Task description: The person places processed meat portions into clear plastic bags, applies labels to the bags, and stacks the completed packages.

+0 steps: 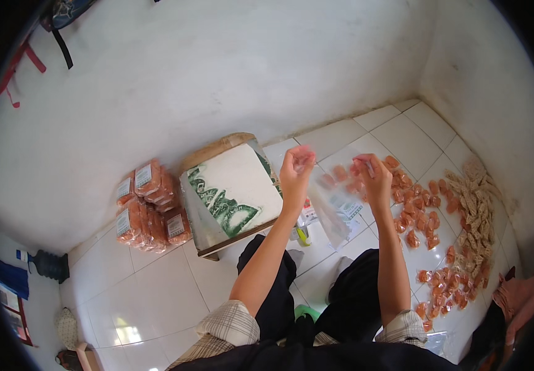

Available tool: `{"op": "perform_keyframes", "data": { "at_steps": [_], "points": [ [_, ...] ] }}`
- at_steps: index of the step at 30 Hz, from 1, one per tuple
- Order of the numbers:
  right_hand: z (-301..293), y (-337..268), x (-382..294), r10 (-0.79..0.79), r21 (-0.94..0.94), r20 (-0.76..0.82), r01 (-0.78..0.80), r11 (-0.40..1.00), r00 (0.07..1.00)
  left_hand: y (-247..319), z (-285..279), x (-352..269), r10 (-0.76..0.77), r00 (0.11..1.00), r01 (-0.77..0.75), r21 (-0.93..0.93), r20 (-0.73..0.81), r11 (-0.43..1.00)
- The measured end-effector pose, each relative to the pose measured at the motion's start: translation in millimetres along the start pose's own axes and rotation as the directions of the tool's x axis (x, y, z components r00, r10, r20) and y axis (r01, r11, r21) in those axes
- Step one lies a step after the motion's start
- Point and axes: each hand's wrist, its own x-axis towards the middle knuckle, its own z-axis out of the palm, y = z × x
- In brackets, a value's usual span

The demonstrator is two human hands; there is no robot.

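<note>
My left hand point(297, 164) and my right hand point(374, 174) are raised in front of me, apart, with curled fingers. A clear plastic bag point(326, 211), blurred, hangs between them; both hands seem to pinch its upper edge. Below the bag, clear packets with printed labels point(346, 208) lie on the tiled floor beside a yellow-green tool point(303, 235), partly hidden. Small wrapped orange pieces point(417, 211) spread over the floor to the right, some showing behind the bag. Left of my left hand stands a low table with a white and green top point(243, 185).
Labelled bags of orange pieces point(144, 213) are stacked left of the low table. Pale wrapped twisted snacks point(475, 222) are heaped at the right, near the wall. Another person's hand point(519, 297) is at the lower right. A large water bottle point(51, 265) lies far left.
</note>
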Motion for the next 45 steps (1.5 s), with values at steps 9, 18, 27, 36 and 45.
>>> {"op": "perform_keyframes", "data": {
  "at_steps": [9,18,27,36,45],
  "points": [
    [-3.2,9.2,-7.8,-0.296,-0.363,0.183,0.344,0.866,0.938,3.3,-1.2,-2.1,0.417,0.721,-0.657,0.738,0.554,0.155],
    [5.4,-2.5,-9.2,-0.405,-0.364,0.21,0.456,0.812,0.89,5.3,-0.4,0.2,0.363,0.819,-0.556,0.771,0.444,0.312],
    [10.4,14.3,-9.2,-0.34,-0.486,0.163,0.376,0.789,0.926,19.8,3.5,-7.0,0.087,0.833,-0.52,0.721,0.546,0.458],
    [13.9,14.4,-12.1,-0.343,-0.565,0.083,0.328,0.757,0.936,2.8,-1.0,-0.2,0.245,0.813,-0.581,0.702,0.529,0.412],
    [3.4,20.3,-0.4,-0.186,-0.704,0.139,0.229,0.672,0.973,6.7,5.2,14.3,0.272,0.789,-0.613,0.734,0.55,0.294]
  ]
}}
